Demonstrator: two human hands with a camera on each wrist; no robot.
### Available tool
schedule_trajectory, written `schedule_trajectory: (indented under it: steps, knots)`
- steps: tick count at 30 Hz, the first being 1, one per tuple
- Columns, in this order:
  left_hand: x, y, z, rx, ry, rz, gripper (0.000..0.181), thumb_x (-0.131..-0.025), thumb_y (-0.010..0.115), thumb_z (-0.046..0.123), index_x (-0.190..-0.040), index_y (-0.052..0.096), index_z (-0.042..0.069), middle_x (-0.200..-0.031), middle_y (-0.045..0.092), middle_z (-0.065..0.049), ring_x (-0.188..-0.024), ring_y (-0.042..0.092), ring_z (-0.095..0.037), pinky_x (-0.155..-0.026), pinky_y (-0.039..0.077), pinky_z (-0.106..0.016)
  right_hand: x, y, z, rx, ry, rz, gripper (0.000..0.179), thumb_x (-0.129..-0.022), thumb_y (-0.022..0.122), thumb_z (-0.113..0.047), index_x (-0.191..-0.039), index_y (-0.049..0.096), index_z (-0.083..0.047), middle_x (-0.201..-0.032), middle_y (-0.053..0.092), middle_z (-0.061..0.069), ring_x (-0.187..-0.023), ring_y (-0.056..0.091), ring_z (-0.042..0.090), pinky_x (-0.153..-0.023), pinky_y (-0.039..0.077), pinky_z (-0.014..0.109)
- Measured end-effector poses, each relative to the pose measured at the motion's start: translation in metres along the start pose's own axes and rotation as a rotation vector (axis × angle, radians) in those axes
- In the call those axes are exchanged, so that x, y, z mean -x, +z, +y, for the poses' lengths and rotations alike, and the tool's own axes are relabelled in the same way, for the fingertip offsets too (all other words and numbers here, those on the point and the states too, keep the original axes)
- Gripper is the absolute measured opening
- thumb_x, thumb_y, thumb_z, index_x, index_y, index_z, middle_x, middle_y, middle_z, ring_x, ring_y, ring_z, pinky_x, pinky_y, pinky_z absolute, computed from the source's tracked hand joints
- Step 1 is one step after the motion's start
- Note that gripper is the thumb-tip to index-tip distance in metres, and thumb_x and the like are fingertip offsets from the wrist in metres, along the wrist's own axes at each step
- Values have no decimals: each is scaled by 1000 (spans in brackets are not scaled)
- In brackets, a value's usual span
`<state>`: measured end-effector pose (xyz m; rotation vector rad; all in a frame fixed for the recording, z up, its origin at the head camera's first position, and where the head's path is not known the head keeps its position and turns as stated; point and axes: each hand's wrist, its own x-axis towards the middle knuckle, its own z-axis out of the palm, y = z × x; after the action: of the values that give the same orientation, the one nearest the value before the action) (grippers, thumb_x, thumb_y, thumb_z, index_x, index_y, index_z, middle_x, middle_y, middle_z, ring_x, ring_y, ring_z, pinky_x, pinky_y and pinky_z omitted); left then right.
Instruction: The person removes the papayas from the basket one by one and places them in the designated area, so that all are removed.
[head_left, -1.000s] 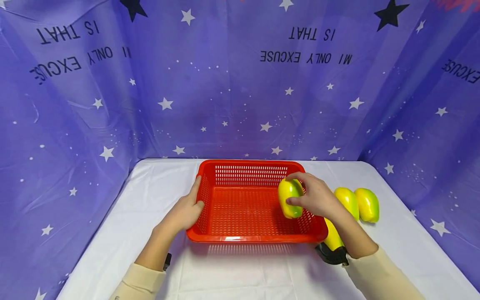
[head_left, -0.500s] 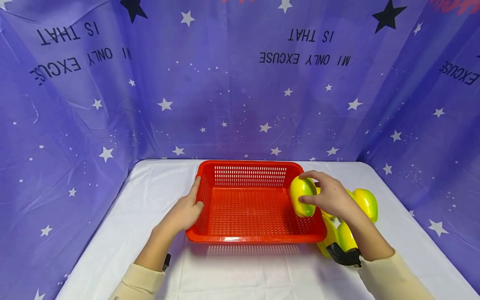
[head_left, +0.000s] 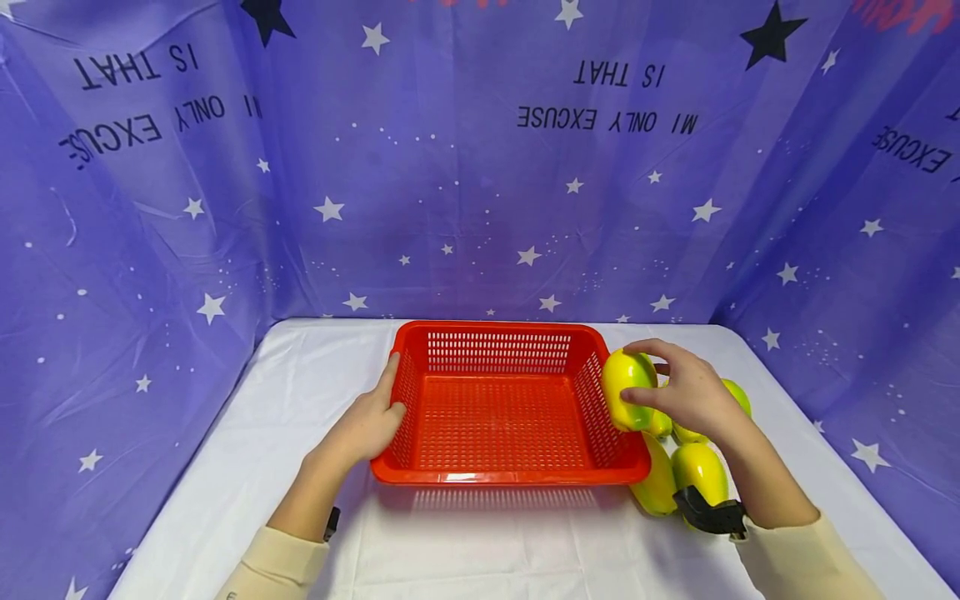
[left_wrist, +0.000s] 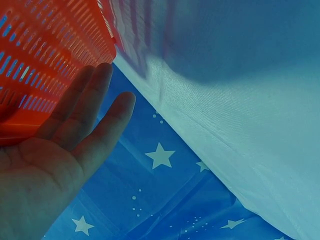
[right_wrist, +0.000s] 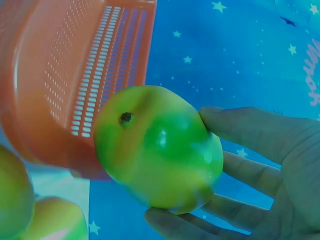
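A red plastic basket (head_left: 495, 477) with slotted walls stands on the white table. My left hand (head_left: 372, 423) holds its left side, thumb over the rim; in the left wrist view, the fingers (left_wrist: 82, 107) lie along the outer wall. Beside the basket's right rim, my right hand (head_left: 686, 387) grips a yellow-green mango (head_left: 626, 392) between thumb and fingers. The right wrist view shows a dark stem spot on this mango (right_wrist: 155, 150). Below and behind that hand lie several more mangoes (head_left: 699, 471), partly hidden by the hand, wrist and basket.
A purple cloth (head_left: 480, 208) with stars and lettering hangs at the back and both sides. The white tablecloth (head_left: 495, 550) covers the table. One mango (head_left: 654, 479) lies close against the basket's right side. A black strap (head_left: 708, 510) circles the right wrist.
My right hand has carried the mango rightward from over the basket's inside to beyond its right rim. More mangoes on the table have come into sight. The left hand stays at the basket.
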<state>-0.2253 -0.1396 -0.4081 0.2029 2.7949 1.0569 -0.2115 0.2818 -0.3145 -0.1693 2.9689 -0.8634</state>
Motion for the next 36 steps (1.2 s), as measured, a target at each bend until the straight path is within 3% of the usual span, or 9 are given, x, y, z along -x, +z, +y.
schedule_trajectory:
  steps: [11,36]
  knots:
    - [-4,-3,-1,-17,4,2,79,-103,41,18,-168,-4,16,-146,54,-32,-102,67,-31,-98,49,-53,9,-18,24,10,28,26,72,-87,82,-38,-148,53,-13,-152,47,28,-132,50,57,-96,49,69]
    - [-3,1,-3,3,5,-11,79,-103,42,18,-168,-3,15,-143,54,-34,-104,68,-33,-95,51,-53,44,-40,95,117,102,58,72,-88,81,-37,-145,53,-3,-144,50,38,-124,53,62,-85,54,65]
